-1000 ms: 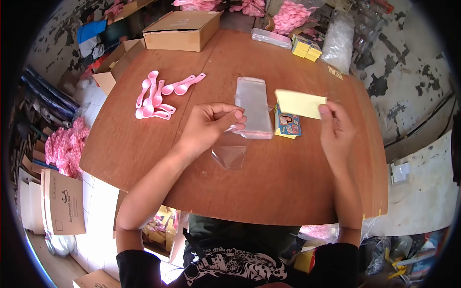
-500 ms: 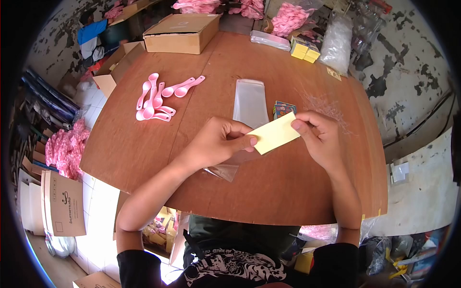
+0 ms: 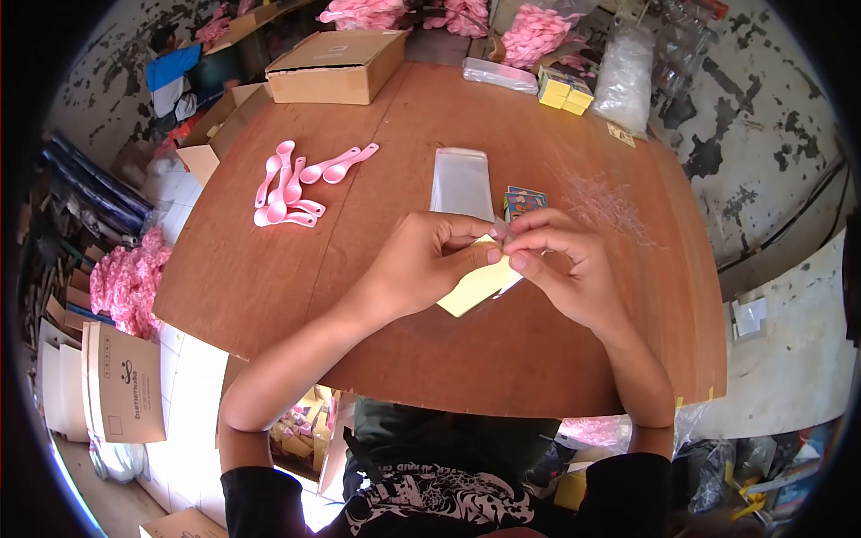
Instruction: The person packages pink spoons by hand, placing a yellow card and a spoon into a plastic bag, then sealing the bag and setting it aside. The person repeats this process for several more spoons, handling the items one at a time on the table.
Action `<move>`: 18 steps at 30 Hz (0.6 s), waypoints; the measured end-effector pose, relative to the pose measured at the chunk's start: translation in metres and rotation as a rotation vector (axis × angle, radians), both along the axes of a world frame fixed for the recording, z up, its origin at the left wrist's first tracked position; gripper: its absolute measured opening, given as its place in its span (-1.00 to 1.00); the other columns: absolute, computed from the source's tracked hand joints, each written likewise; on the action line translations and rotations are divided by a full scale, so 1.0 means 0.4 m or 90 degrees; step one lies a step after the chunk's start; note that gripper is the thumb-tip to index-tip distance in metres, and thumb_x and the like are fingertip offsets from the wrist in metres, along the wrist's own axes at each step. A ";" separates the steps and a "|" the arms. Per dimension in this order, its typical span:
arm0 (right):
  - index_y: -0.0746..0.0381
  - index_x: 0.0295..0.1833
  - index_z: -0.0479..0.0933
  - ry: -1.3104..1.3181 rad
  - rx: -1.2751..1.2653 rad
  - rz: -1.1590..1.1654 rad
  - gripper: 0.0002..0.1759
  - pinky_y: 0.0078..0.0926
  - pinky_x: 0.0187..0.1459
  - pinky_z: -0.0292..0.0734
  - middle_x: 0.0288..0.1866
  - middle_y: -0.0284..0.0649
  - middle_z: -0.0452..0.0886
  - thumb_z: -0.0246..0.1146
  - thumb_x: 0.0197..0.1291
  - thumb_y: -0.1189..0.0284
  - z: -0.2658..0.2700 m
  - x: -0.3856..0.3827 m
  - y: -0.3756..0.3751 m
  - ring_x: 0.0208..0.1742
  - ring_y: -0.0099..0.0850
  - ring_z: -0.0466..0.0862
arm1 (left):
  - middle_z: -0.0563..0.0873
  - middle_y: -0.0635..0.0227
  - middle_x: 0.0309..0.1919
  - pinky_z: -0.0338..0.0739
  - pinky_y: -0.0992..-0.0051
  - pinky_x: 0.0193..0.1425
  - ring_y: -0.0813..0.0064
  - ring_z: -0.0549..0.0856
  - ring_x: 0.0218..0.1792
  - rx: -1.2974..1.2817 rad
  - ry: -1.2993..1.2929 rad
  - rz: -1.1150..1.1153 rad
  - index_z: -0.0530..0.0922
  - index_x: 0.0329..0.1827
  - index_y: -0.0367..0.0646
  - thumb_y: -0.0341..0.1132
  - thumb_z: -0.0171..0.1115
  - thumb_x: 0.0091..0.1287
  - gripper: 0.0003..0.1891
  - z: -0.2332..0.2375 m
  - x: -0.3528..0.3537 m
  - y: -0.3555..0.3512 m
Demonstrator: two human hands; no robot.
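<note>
My left hand [image 3: 426, 264] is closed, thumb and fingers pinching a pale yellow card [image 3: 468, 289] that slants down and left between my hands. My right hand [image 3: 565, 264] meets it at the card's upper end, thumb and fingertips pinched on a clear plastic bag [image 3: 504, 229] mostly hidden by the fingers. Just beyond my hands, a stack of clear plastic bags [image 3: 461, 184] lies flat on the wooden table [image 3: 377, 359]. Beside that stack are several small colourful printed cards [image 3: 524, 202], partly behind my right hand.
Several pink spoons [image 3: 291, 193] lie at the table's left. Thin clear plastic strips [image 3: 605, 206] are scattered at the right. Along the far edge are a cardboard box [image 3: 336, 67], stacked yellow cards [image 3: 565, 91] and a large plastic bundle [image 3: 625, 81]. A person [image 3: 173, 76] is at the far left.
My right hand has moved left, from the card's right end to close by my left fingertips. The yellow card has turned steeper and lower. The loose clear bag below my left hand no longer shows there.
</note>
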State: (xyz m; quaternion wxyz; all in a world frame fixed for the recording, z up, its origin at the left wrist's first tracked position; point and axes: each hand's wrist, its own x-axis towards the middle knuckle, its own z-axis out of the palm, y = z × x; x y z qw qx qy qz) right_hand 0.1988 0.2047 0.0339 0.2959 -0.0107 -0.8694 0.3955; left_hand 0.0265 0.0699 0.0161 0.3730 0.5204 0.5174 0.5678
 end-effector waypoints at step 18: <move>0.25 -0.02 0.69 -0.177 0.027 0.151 -0.81 -0.49 -0.21 0.59 -0.28 -0.33 0.75 0.33 0.33 0.42 -0.084 -0.428 0.065 -0.29 -0.48 0.71 | 0.76 0.40 -0.31 0.53 0.64 -0.31 0.76 0.64 -0.33 -0.040 0.042 0.254 0.58 0.06 -0.34 -0.48 0.39 0.35 -0.73 -0.100 -0.075 -0.235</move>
